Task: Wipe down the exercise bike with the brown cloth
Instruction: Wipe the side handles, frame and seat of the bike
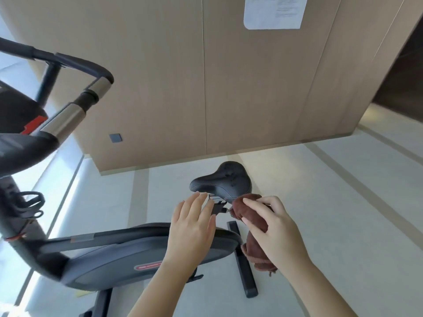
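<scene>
The exercise bike fills the left and centre, with a dark grey body and a black saddle. Under the saddle sits a small metal clamp. My right hand is shut on the brown cloth, pressing it against the post just below the saddle, and the cloth's tail hangs down behind my wrist. My left hand is spread flat with its fingers apart, fingertips close to the clamp's left side, holding nothing.
The bike's handlebars with silver grips reach in at the upper left, and a black console sits beneath them. A black rear foot bar lies on the pale floor. A beige panelled wall stands behind, bearing a white paper sheet.
</scene>
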